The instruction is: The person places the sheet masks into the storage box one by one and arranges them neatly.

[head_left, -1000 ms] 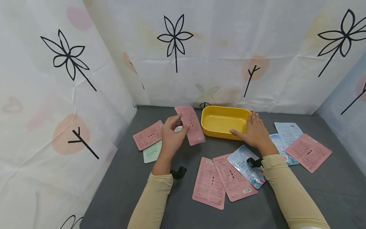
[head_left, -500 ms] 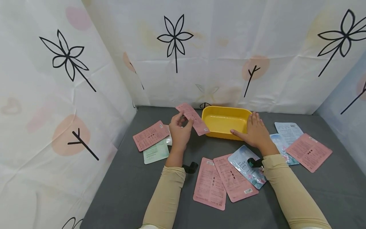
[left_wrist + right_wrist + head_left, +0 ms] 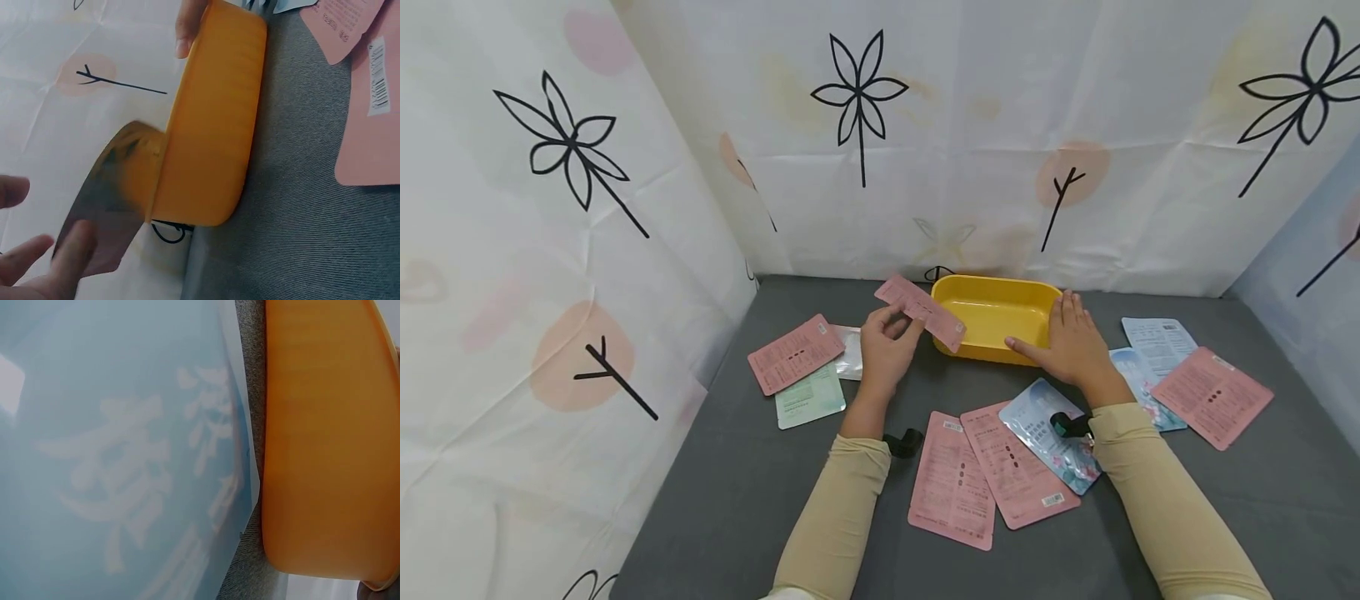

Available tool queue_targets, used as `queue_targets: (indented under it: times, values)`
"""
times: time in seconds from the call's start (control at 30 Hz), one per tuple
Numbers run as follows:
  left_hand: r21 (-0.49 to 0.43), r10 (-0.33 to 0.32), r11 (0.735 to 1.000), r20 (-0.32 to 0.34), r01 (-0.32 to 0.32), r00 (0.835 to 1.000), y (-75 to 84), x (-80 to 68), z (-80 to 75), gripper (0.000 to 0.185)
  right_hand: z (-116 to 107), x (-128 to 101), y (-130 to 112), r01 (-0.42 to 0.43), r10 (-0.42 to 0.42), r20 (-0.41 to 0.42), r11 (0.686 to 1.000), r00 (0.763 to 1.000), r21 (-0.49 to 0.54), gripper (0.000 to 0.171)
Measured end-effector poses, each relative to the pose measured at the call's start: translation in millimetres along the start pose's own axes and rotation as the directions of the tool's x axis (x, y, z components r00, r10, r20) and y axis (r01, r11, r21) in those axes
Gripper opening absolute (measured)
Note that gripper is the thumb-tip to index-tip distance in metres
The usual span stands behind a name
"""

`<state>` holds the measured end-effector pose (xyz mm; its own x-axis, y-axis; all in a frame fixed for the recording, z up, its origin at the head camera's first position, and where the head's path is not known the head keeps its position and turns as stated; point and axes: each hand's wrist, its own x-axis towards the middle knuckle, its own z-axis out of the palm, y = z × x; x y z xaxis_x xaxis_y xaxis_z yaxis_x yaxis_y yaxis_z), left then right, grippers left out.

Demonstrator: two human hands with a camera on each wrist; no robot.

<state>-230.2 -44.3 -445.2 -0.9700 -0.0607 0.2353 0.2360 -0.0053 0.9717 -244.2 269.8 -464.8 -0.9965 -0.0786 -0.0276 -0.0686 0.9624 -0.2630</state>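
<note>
Left hand (image 3: 886, 348) pinches a pink sachet (image 3: 921, 312) at the yellow tray's (image 3: 992, 293) rim; it should clear the rim before release, while the flat, open-fingered right hand (image 3: 1072, 350) steadies the tray

The tray (image 3: 992, 310) under my right hand (image 3: 1072, 346) looks like smooth, matt yellow plastic. The pink sachet (image 3: 922, 311) my fingers (image 3: 901, 317) pinch has a silvery, foil-like back. The surface (image 3: 737, 492) is grey, finely ribbed cloth.

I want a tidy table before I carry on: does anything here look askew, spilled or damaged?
Nothing looks spilled or damaged. The flat packets lie scattered at odd angles, some overlapping, on the grey table. The yellow tub sits upright under the right hand; the left hand holds a pink packet tilted over its rim.
</note>
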Motion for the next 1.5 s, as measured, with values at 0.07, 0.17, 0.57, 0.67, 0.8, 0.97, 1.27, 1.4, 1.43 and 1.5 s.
queue_targets:
  times: [0.07, 0.17, 0.57, 0.67, 0.8, 0.97, 1.27, 1.4, 1.43, 1.5]
  values:
    - [0.059, -0.044, 0.997, 0.073, 0.040, 0.996, -0.9, -1.5, 1.4, 0.052, 1, 0, 0, -0.003, 0.003, 0.002, 1.000, 1.000, 0.001, 0.132]
    - [0.184, -0.107, 0.980, 0.180, 0.073, 0.978, -2.3, -3.7, 2.3, 0.053, 2, 0, 0, -0.006, 0.006, 0.007, 1.000, 1.000, 0.005, 0.131]
    - [0.366, -0.180, 0.930, 0.380, 0.032, 0.907, -5.9, -3.8, -3.0, 0.046, 3, 1, 1, -0.004, 0.004, -0.006, 1.000, 1.000, -0.001, 0.131]
    - [0.405, -0.212, 0.914, 0.409, 0.031, 0.888, -3.7, -6.4, -6.2, 0.045, 3, 1, 0, -0.005, 0.005, -0.012, 1.000, 1.000, 0.001, 0.131]
    - [0.454, -0.237, 0.891, 0.439, 0.013, 0.867, -0.8, -11.7, -11.7, 0.046, 4, 2, 0, -0.004, 0.004, -0.019, 1.000, 1.000, 0.003, 0.131]
    - [0.483, -0.259, 0.875, 0.507, -0.023, 0.822, -0.2, -19.4, -19.1, 0.053, 3, 1, 0, -0.007, 0.007, -0.025, 1.000, 1.000, -0.005, 0.131]
    - [0.581, -0.334, 0.800, 0.637, -0.148, 0.695, -9.9, -38.7, -29.8, 0.055, -1, 2, -3, -0.019, 0.019, -0.005, 1.000, 1.000, -0.014, 0.129]
    - [0.611, -0.360, 0.760, 0.680, -0.222, 0.639, -9.2, -45.5, -28.3, 0.055, -2, 2, -3, -0.017, 0.017, -0.001, 1.000, 1.000, -0.015, 0.129]
    - [0.616, -0.365, 0.752, 0.685, -0.234, 0.630, -8.5, -46.8, -27.6, 0.056, -1, 2, -3, -0.017, 0.017, 0.000, 1.000, 1.000, -0.015, 0.130]
    - [0.624, -0.378, 0.743, 0.690, -0.243, 0.618, -7.3, -49.1, -26.2, 0.059, -1, 1, -3, -0.018, 0.018, 0.002, 1.000, 1.000, -0.009, 0.130]
